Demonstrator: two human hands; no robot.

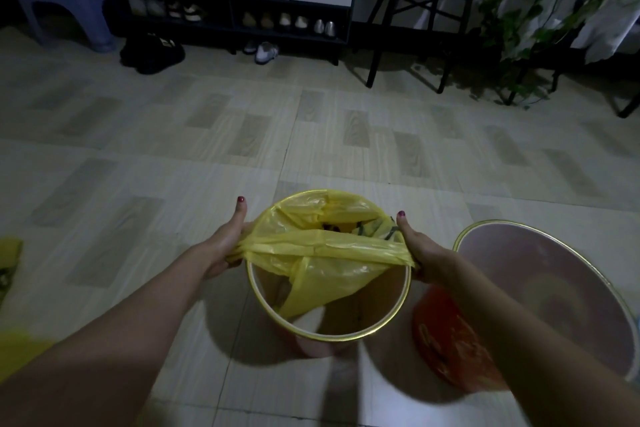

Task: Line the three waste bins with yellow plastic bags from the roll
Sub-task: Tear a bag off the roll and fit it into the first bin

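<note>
Bins numbered two: one [329,288] at 6 o'clock held a yellow bag [322,253], its far edge over the rim, both hands [221,246] [427,253] gripping it; another [554,298] at 4 o'clock looked unlined.

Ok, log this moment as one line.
step: lining bin | left hand, right hand: stretching yellow bag over rim | far rim covered, near rim bare
</note>
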